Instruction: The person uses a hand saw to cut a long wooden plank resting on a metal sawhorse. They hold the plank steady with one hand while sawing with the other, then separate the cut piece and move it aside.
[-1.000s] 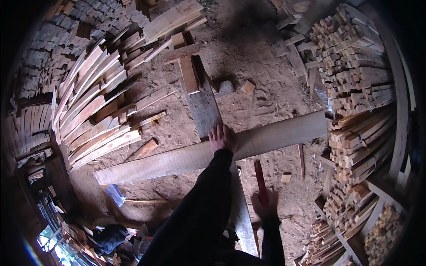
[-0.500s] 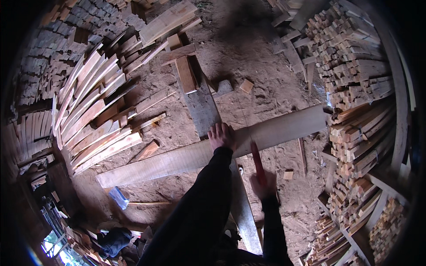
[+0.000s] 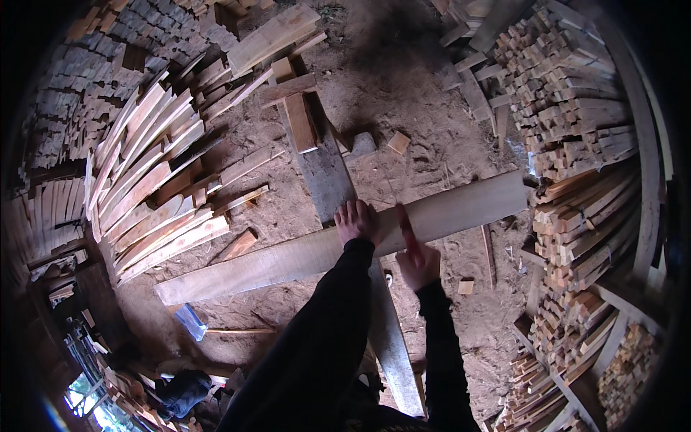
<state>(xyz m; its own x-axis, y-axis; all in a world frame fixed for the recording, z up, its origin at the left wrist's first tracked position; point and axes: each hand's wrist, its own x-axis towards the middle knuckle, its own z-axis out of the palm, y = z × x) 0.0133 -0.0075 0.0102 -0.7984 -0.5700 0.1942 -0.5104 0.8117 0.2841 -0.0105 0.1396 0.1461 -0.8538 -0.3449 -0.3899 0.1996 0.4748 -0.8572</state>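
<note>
A long, pale wooden board (image 3: 266, 269) lies crosswise over a narrower grey beam (image 3: 322, 180). My left hand (image 3: 357, 222) holds the board down where the two cross, its fingers reaching over the far edge. Just to the right, my right hand (image 3: 419, 266) is closed round the red handle of a handsaw (image 3: 408, 234). The saw's handle lies over the board, and its thin blade points away past the far edge, hard to make out against the dirt.
A short wooden block (image 3: 301, 124) rests on the beam's far end. Loose planks (image 3: 155, 176) fan out at left. Bundled wood strips (image 3: 568, 115) are stacked along the right. A blue-headed tool (image 3: 191, 322) lies by the board's left end. Small offcuts (image 3: 399, 142) dot the dirt floor.
My right hand has pushed the saw forward, away from me, so the red handle now overlaps the board. My left hand and the board have stayed in place.
</note>
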